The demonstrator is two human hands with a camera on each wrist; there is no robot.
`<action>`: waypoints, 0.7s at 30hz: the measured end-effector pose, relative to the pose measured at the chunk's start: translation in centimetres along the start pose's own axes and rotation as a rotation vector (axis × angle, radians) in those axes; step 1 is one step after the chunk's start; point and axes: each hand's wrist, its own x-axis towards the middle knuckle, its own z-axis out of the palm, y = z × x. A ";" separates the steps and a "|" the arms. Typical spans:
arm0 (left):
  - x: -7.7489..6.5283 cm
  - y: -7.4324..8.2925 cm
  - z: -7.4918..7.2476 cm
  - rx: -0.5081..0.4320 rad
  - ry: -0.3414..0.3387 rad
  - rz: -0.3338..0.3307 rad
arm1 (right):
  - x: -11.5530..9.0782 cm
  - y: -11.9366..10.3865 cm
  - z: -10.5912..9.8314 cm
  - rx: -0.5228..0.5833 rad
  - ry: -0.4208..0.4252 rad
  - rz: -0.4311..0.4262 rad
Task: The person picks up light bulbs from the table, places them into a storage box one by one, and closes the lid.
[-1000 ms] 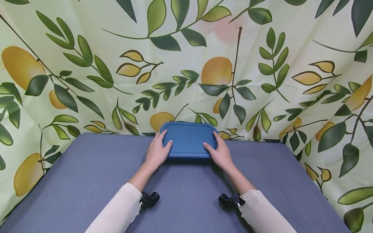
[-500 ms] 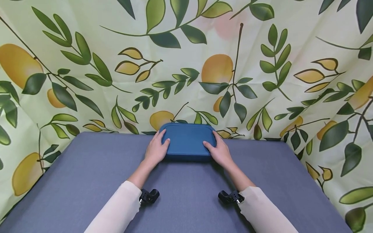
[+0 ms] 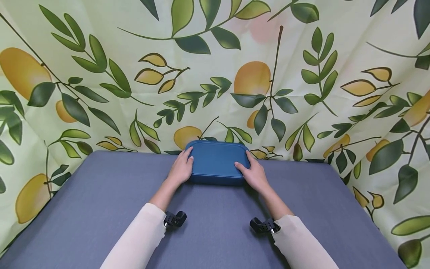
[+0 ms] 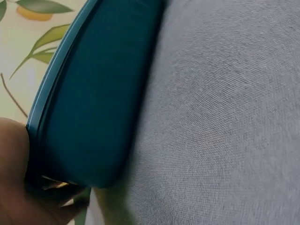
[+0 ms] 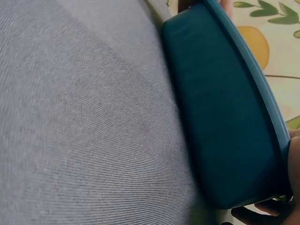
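A blue rectangular lidded box [image 3: 220, 158] with rounded corners is at the far edge of the table, its lid facing up. My left hand [image 3: 181, 167] grips its left end, the thumb at the lid's edge. At the right end my right hand [image 3: 254, 173] holds it, with the thumb lying over the lid's rim. In the left wrist view the box's side wall [image 4: 93, 103] runs close along the cloth, and fingers reach under its near corner. Fingers [image 5: 262, 213] also show beneath the box's end in the right wrist view.
Grey-blue cloth covers the table [image 3: 215, 224]. Right behind the box hangs a curtain [image 3: 208, 67] printed with leaves and fruit, which also closes off both sides. A black wrist camera [image 3: 175, 219] is strapped to each forearm by the sleeve cuff.
My left thumb has slid left from the top of the lid to its edge. The box has tilted slightly, showing more of its front wall. The right hand keeps its hold.
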 end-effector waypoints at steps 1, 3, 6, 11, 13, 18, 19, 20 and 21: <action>0.0 0.0 0.0 -0.017 0.003 0.005 | 0.0 0.1 -0.1 0.004 -0.002 0.004; 0.1 0.0 0.1 -0.055 0.013 0.006 | 0.0 0.2 -0.1 0.007 -0.004 0.009; 0.1 0.0 0.3 -0.110 0.035 -0.015 | 0.0 0.2 -0.2 0.006 0.000 0.012; -0.2 0.0 0.5 -0.105 0.064 -0.054 | -0.2 0.2 -0.4 -0.010 -0.009 0.004; -0.5 0.2 0.6 -0.056 0.065 -0.053 | -0.4 0.3 -0.7 -0.022 -0.013 -0.004; -0.9 0.5 0.7 0.113 -0.005 -0.051 | -0.7 0.5 -1.2 -0.060 -0.014 -0.021; -1.0 0.5 0.7 0.143 -0.022 -0.060 | -0.6 0.6 -1.1 -0.068 -0.017 -0.021; -1.0 0.5 0.7 0.157 -0.033 -0.070 | -0.6 0.6 -1.1 -0.079 -0.021 -0.026; -1.0 0.5 0.7 0.167 -0.041 -0.083 | -0.6 0.7 -1.0 -0.090 -0.024 -0.030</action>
